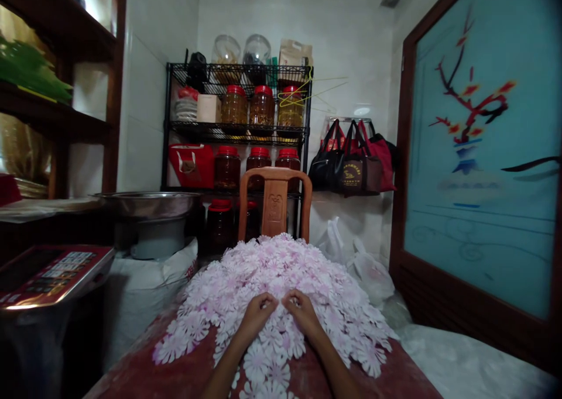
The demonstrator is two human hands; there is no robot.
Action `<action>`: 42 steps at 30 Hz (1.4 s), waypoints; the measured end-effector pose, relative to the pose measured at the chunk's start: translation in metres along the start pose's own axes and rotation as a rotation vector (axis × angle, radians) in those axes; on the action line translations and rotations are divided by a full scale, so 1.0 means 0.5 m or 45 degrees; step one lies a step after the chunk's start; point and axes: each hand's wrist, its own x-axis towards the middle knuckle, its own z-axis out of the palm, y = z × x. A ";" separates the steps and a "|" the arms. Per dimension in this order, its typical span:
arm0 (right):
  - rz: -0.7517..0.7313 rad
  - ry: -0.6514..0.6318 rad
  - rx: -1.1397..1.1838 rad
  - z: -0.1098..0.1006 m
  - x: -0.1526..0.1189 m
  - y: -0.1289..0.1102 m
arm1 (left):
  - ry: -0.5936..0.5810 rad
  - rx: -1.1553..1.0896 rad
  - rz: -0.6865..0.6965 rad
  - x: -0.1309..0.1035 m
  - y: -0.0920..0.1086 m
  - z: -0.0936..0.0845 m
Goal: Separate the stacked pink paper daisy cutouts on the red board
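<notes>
Curled, with thumb and forefinger drawn close, your left hand (259,311) faced your right hand (302,311), held the same way, their fingertips near each other with a narrow gap between. Whether either pinched a petal could not be told, as the tips were small and soft in the view. Around and beneath them spread the heap of white, pink-tinged, many-petalled artificial flowers (290,264), piled along the middle of the dark red tabletop (184,372). A light fingertip pinch seemed best for such thin-looking petals, since a hard squeeze might have creased them. Your forearms reached over the near flowers, so raised wrists would likely have avoided dragging them. Beyond the heap stood the carved brown wooden chair (274,209); right of it sat a translucent white plastic bag (371,273), and left, a bulky white sack (136,288).
</notes>
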 end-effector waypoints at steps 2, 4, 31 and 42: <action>-0.006 -0.003 0.012 0.000 0.000 0.000 | 0.000 0.011 0.002 -0.001 0.001 0.001; -0.007 -0.016 0.013 0.000 0.001 0.000 | 0.005 0.023 0.005 -0.002 0.000 0.003; 0.085 -0.143 -0.095 -0.008 -0.002 -0.016 | 0.037 0.006 -0.050 -0.014 0.011 -0.004; 0.112 -0.043 -0.095 -0.006 0.003 0.000 | 0.038 -0.022 -0.036 -0.012 0.006 0.000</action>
